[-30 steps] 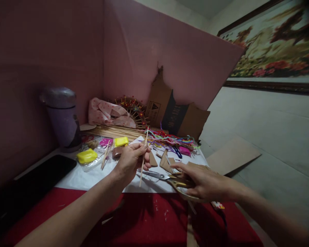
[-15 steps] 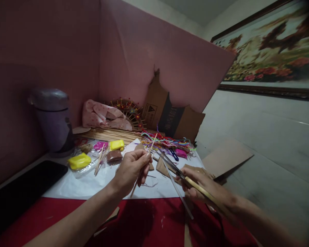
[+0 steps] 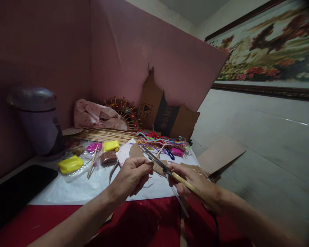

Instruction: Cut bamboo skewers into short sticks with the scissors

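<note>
A pink panel (image 3: pixel 157 51) is standing behind the work, a red surface (image 3: pixel 167 224) is spreading along the near side, and a framed picture (image 3: pixel 270 51) is hanging to the right. A white sheet (image 3: pixel 77 192) is lying under the clutter; torn cardboard (image 3: pixel 167 118) is leaning against the panel, with coloured strands (image 3: pixel 159 139) lying before it. From where I am standing, the right hand (image 3: pixel 197 180) is wrapping its fingers about the scissors (image 3: pixel 181 180), and the left hand (image 3: pixel 134 173) is holding thumb and fingertips pinched together on a thin stick (image 3: pixel 161 150). The hands are working just beside each other, apart, above the sheet. The scissors are pointing up and away, crossing the stick just beyond the left fingertips; whether the blades are parting around it, I cannot tell. Good handling here, in my judgement, is calling for a firm pinch close to the crossing, the stick lying square and deep between the blades, and every fingertip staying clear of their edges.
</note>
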Action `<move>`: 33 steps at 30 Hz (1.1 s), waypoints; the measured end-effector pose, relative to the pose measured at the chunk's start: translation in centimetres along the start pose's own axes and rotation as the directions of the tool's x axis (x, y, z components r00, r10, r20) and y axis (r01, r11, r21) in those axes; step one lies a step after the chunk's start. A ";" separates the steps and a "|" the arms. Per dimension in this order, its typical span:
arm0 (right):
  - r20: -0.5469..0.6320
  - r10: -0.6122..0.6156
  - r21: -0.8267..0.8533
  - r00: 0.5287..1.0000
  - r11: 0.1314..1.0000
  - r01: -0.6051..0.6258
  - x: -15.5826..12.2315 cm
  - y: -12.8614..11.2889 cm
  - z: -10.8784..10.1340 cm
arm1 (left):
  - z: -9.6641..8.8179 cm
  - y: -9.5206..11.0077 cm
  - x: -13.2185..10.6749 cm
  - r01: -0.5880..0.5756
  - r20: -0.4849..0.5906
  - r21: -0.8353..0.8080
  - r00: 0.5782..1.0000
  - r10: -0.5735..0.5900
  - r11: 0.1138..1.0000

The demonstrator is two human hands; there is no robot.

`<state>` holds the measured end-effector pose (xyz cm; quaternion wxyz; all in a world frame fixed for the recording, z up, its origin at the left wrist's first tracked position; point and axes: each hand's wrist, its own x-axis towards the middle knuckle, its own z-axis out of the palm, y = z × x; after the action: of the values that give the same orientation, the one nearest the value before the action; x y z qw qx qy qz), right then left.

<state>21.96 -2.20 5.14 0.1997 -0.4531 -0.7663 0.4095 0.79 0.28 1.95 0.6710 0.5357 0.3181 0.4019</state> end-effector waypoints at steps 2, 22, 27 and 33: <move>0.014 -0.004 0.026 1.000 1.000 0.004 0.1 -0.2 -0.1 | 0.0 0.0 0.0 0.009 0.010 -0.008 1.000 -0.009 1.000; 0.031 -0.014 0.029 0.999 0.999 0.013 0.3 -0.4 0.1 | -0.1 -0.3 0.2 -0.004 0.000 -0.026 1.000 0.004 1.000; 0.035 -0.001 0.043 0.999 0.999 -0.001 0.4 -0.6 0.1 | 0.0 -0.1 0.1 -0.005 -0.011 -0.032 1.000 0.005 0.999; 0.035 -0.007 0.038 0.999 0.999 0.006 0.3 -0.8 0.3 | 0.0 0.0 0.2 0.005 0.001 -0.024 1.000 -0.005 1.000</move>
<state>21.19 -2.29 5.60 0.1959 -0.4395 -0.7632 0.4312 0.89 0.41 1.92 0.6786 0.5268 0.3145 0.4038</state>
